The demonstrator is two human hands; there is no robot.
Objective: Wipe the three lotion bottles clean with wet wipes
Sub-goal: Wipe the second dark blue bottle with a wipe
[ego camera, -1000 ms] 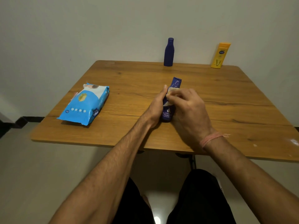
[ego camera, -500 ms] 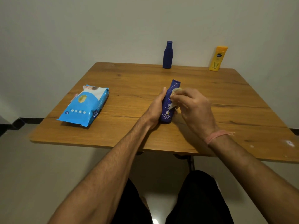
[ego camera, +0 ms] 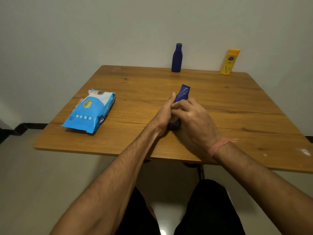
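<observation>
A dark blue lotion tube (ego camera: pixel 183 92) stands tilted on the wooden table (ego camera: pixel 138 85) near its middle. My left hand (ego camera: pixel 163 114) grips the tube from the left, thumb up along its side. My right hand (ego camera: pixel 193 117) holds a crumpled white wet wipe (ego camera: pixel 175 104) pressed against the tube's middle and covers its lower half. A second dark blue bottle (ego camera: pixel 176 58) stands upright at the table's far edge by the wall. A yellow lotion bottle (ego camera: pixel 229 61) stands at the far right of that edge.
A blue pack of wet wipes (ego camera: pixel 89 111) lies flat on the left side of the table. A pale wall runs right behind the far edge. My knees are below the table's near edge.
My right hand has slid the wipe down the tube from near its top towards its middle and lower part. The left hand keeps its grip. The other bottles have not moved.
</observation>
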